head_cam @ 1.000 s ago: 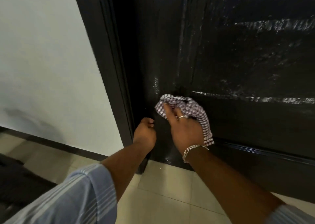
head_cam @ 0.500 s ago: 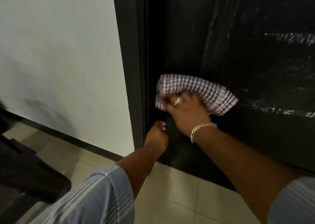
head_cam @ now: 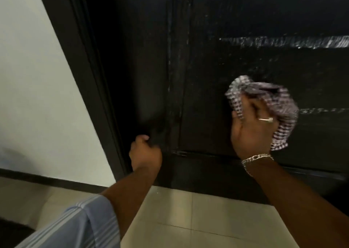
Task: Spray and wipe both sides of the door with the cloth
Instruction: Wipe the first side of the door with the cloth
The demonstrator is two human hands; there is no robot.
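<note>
A black panelled door (head_cam: 236, 58) fills the upper right, with wet shiny streaks across its panel. My right hand (head_cam: 253, 128) grips a bunched purple-and-white checked cloth (head_cam: 273, 104) and presses it against the lower panel. My left hand (head_cam: 145, 153) is low at the door's left edge, fingers curled around that edge. No spray bottle is in view.
The black door frame (head_cam: 79, 58) runs diagonally at the left beside a white wall (head_cam: 32, 96) with a dark skirting strip. Beige floor tiles (head_cam: 188, 219) lie below the door. A dark object shows at the bottom left corner.
My right hand has carried the cloth rightward across the door, from near the left edge onto the lower panel. My left hand stays at the door's edge.
</note>
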